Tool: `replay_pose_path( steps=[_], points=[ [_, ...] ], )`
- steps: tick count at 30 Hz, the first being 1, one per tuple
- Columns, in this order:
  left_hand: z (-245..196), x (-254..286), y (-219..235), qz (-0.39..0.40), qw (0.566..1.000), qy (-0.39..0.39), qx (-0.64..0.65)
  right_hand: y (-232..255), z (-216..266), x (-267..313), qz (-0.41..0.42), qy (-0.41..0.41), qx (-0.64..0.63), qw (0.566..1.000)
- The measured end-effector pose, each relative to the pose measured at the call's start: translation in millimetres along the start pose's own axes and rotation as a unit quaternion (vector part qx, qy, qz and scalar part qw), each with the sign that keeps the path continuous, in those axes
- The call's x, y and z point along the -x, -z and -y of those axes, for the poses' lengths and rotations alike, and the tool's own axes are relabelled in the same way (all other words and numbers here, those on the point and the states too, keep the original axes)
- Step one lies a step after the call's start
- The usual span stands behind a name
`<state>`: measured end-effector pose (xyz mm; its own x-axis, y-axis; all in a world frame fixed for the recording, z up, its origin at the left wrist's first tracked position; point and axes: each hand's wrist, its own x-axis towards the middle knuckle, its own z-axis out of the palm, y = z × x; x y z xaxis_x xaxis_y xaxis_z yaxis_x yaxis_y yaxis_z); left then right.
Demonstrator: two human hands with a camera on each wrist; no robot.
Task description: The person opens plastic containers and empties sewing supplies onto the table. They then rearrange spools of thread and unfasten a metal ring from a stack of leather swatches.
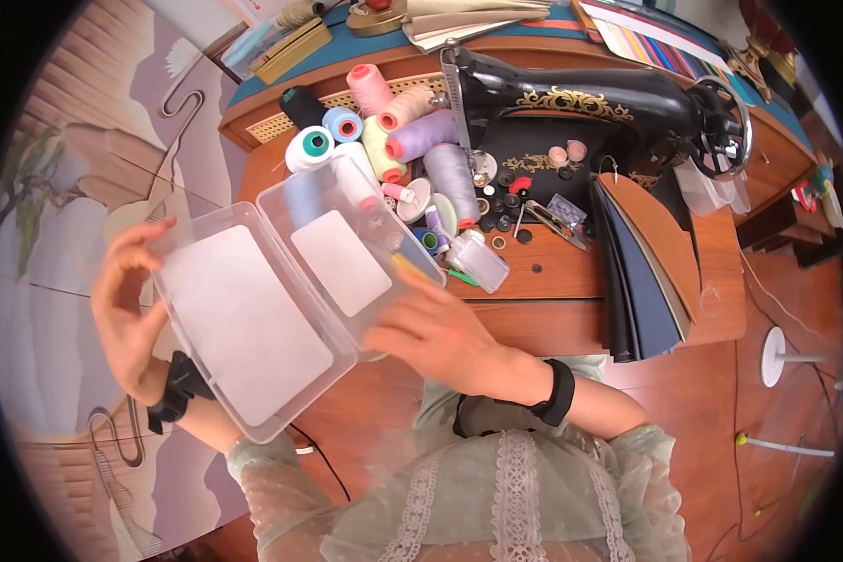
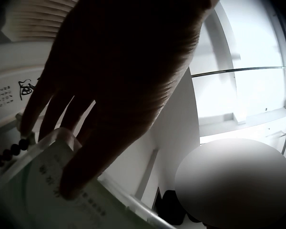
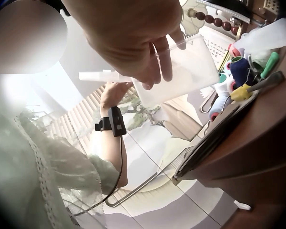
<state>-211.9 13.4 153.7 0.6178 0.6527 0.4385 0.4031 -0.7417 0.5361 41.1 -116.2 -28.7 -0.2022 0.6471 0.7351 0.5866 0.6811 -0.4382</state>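
A clear plastic storage box (image 1: 244, 328) with its hinged lid (image 1: 384, 300) swung back hangs tilted over the near left side of the sewing table. White rectangular panels show in both halves. My left hand (image 1: 126, 309) grips the outer side wall; in the left wrist view its thumb (image 2: 74, 179) lies over the wall, with the other fingers on the far side. At the lid's near edge, my right hand (image 1: 450, 342) holds on, and in the right wrist view its fingers (image 3: 164, 62) lie against the lid. The right thumb is hidden.
Cones of coloured thread (image 1: 421, 136) crowd the table behind the box. Buttons (image 1: 506, 201), small spools and a small clear case (image 1: 478, 260) lie nearer. A black sewing machine (image 1: 571, 98) stands behind, with hanging leather swatches (image 1: 651, 262) at right.
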Motion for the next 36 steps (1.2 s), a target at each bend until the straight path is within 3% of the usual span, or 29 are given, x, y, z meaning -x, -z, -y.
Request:
replay_pose_path(
  steps=[4,5,6,8,13,15,19,21,23,30,36],
  points=[
    [30.6,37.2,11.9,-0.055,0.996,0.058,0.027,-17.7,10.9,-13.2,0.005,0.031,0.024,0.999],
    [32.1,46.6,14.6,-0.063,0.982,0.174,0.037,-20.6,11.4,-14.8,0.017,0.042,0.052,0.998],
    [35.5,52.3,14.4,-0.065,0.981,0.177,0.036,-23.2,12.2,-16.1,0.03,0.053,0.08,0.995],
    [33.4,55.6,3.9,-0.076,0.948,0.288,0.112,-26.8,12.4,-18.9,0.036,0.064,0.089,0.993],
    [76.4,74.9,8.6,-0.062,0.968,0.227,0.082,-41.5,18.7,-25.8,0.068,0.089,0.12,0.986],
    [91.2,82.5,19.8,-0.142,0.953,0.234,0.134,-43.4,21.7,-28.7,0.0,0.087,0.086,0.992],
    [108.8,94.6,41.5,-0.16,0.942,0.251,0.155,-25.2,12.9,-15.4,-0.043,0.046,0.06,0.996],
    [123.5,104.1,47.0,-0.159,0.937,0.266,0.162,-11.3,-1.1,6.5,0.058,-0.063,0.14,0.986],
    [141.5,112.3,50.1,-0.157,0.932,0.28,0.17,-1.1,-16.0,22.1,0.092,-0.13,0.159,0.974],
    [214.2,129.5,57.9,-0.112,0.929,0.304,0.18,1.6,-23.2,31.3,0.118,-0.188,0.161,0.962],
    [243.3,105.6,48.9,-0.042,0.919,0.33,0.213,6.4,-26.3,30.4,0.128,-0.207,0.162,0.956]
  ],
)
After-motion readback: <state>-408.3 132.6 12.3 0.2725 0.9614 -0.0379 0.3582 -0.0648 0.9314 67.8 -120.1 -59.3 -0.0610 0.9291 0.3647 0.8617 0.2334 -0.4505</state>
